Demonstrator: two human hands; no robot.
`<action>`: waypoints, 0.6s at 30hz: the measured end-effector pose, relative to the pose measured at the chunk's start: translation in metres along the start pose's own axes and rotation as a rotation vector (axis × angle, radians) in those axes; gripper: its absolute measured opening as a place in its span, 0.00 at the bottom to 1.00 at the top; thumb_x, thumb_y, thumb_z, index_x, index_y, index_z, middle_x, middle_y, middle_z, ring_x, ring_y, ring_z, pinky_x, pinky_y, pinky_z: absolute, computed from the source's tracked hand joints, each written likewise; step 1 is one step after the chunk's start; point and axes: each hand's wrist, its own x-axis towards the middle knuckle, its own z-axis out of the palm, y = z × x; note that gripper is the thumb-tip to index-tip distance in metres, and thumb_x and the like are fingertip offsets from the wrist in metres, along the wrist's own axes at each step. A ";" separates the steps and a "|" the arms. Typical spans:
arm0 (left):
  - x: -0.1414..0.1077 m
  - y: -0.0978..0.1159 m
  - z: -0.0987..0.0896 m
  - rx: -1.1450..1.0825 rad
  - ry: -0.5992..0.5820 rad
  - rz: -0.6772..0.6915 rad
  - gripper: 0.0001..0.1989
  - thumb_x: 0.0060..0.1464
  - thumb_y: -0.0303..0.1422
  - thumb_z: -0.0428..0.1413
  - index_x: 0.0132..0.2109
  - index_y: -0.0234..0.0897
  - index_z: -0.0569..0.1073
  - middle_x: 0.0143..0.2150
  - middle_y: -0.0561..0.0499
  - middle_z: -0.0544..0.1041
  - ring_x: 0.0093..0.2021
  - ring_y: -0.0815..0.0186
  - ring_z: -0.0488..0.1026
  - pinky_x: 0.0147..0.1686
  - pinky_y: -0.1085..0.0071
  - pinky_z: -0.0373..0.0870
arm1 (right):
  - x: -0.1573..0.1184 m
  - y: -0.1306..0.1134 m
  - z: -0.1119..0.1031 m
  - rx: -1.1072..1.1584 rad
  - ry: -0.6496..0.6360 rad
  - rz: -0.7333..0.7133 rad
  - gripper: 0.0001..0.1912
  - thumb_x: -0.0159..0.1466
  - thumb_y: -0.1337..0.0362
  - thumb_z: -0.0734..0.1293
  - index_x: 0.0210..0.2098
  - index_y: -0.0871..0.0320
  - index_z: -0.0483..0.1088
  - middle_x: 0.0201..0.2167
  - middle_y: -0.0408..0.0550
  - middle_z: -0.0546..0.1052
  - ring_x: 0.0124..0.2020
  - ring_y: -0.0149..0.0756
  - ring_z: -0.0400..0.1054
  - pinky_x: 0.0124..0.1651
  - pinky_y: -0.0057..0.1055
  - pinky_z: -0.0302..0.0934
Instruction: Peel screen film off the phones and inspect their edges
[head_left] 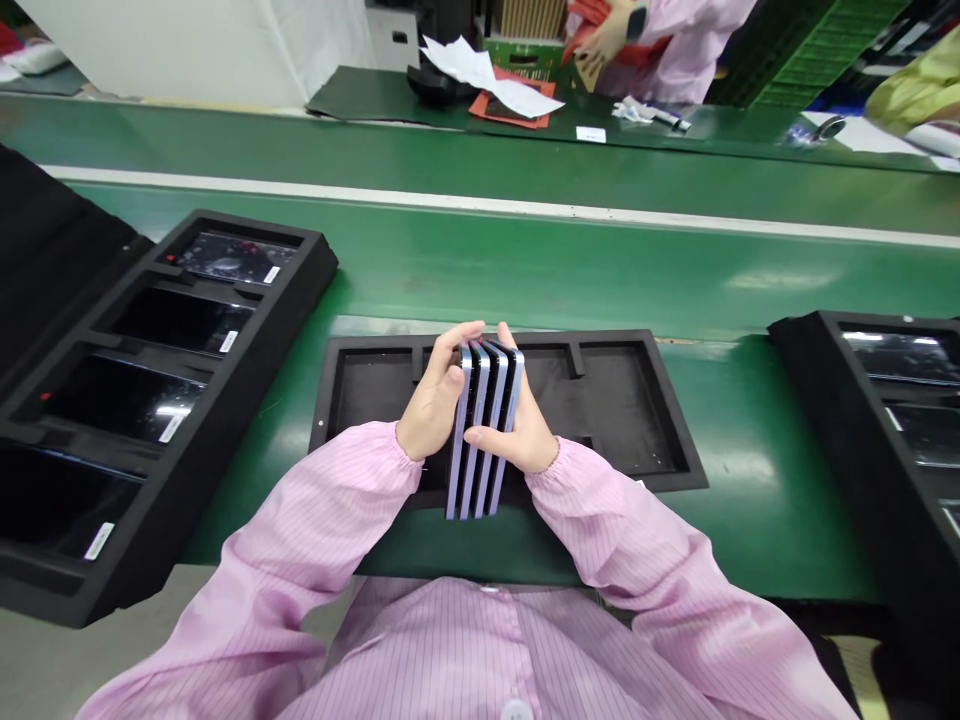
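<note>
Several smartphones [478, 440] stand on edge side by side as one stack, their pale lilac-blue frames facing me. My left hand [433, 400] presses the stack from the left, fingers curled over its far end. From the right, my right hand [523, 420] grips the same stack, its thumb lying across the phone edges. The stack is above a black foam tray [622, 410] whose visible compartments hold no phones. Between the phones the gaps look dark, and the phones' faces are mostly hidden.
At left, a black tray [247, 370] holds several dark-screened phones with white labels. Another black tray [832, 430] with phones stands at right. Beyond the green bench's white strip [480, 200] lie papers [480, 70]. A co-worker's hand [604, 45] holds something red there.
</note>
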 end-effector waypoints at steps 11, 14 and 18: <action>0.006 0.003 0.000 -0.043 0.043 -0.012 0.21 0.58 0.52 0.61 0.50 0.44 0.75 0.56 0.44 0.73 0.59 0.49 0.72 0.57 0.53 0.72 | 0.001 0.004 0.002 0.012 0.001 0.024 0.69 0.57 0.40 0.77 0.77 0.48 0.26 0.76 0.59 0.48 0.74 0.53 0.55 0.77 0.56 0.49; 0.008 0.014 0.005 -0.092 0.120 -0.105 0.16 0.64 0.51 0.57 0.45 0.43 0.76 0.50 0.46 0.75 0.57 0.53 0.73 0.59 0.55 0.69 | 0.001 0.003 0.003 -0.003 -0.002 0.036 0.70 0.56 0.38 0.77 0.77 0.48 0.26 0.77 0.58 0.47 0.76 0.53 0.51 0.78 0.56 0.46; 0.007 0.021 0.011 -0.221 0.205 -0.172 0.25 0.69 0.55 0.45 0.43 0.44 0.77 0.51 0.46 0.75 0.57 0.56 0.73 0.62 0.55 0.67 | 0.000 0.002 0.003 -0.002 -0.003 0.041 0.69 0.56 0.39 0.77 0.77 0.48 0.27 0.77 0.58 0.47 0.77 0.53 0.49 0.78 0.56 0.43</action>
